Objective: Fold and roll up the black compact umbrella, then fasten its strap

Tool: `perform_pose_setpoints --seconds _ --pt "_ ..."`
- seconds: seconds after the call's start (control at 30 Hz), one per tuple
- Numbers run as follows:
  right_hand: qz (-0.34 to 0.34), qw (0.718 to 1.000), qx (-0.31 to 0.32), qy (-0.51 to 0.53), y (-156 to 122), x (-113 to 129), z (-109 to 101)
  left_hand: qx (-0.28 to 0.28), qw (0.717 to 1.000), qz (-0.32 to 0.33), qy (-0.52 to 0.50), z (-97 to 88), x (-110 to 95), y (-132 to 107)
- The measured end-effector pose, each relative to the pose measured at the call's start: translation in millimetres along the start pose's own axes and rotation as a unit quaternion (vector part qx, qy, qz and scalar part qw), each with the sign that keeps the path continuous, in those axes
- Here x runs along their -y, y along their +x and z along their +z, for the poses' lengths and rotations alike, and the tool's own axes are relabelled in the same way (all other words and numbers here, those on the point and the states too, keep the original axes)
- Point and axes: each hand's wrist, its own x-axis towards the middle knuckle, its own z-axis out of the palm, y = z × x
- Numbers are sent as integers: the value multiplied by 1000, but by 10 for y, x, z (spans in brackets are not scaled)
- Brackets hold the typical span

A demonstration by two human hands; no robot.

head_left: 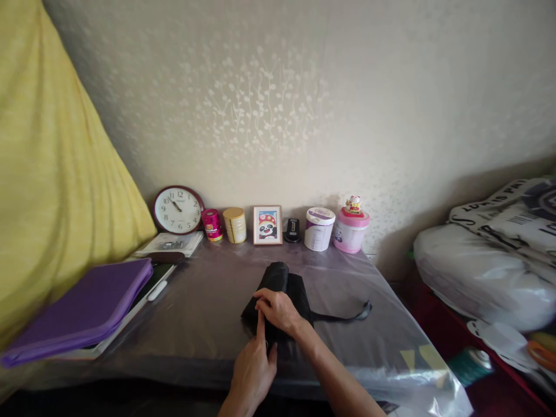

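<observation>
At six o'clock from the framed panda (267, 226), we had the black bundle (299, 286) under our right hand (281, 311) (whether its curled fingers pinched, we couldn't tell); our left hand (254, 366), thumb and forefinger apart, lay at seven.

Black bundle (281, 279) partly hidden

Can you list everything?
Curtain: 1, yellow, left
Clock: 1, white, left
Papers: unclear, white, below clock
Folder: 1, purple, left
Tin: 1, pink, beside clock
Canister: 1, yellow, beside tin
Frame: 1, brown, middle
Object: 1, black, beside frame
Tub: 1, white, back right
Pot: 1, pink, beside tub
Figurine: 1, multicoloured, on pot
Table: 1, grey, centre
Bag: 1, white, right
Spool: 1, green, right
Bundle: 1, black, on table
Left hand: 1, bare, at bundle
Right hand: 1, bare, on bundle
</observation>
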Motion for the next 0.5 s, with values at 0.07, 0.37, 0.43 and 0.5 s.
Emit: perform_pose_setpoints --seconds 0.07,0.37,0.43,0.5 --pt "-23 999 -10 29 -79 -26 4 0 1000 -1 -7 18 15 4" --pt "45 954 -16 295 -31 -85 -8 6 999 2 -47 5 28 29" --pt "68 940 -35 332 -52 -111 -53 8 999 -1 -48 7 33 31" --pt "50 953 -77 288 -87 -163 -90 8 999 -1 -51 9 42 30"
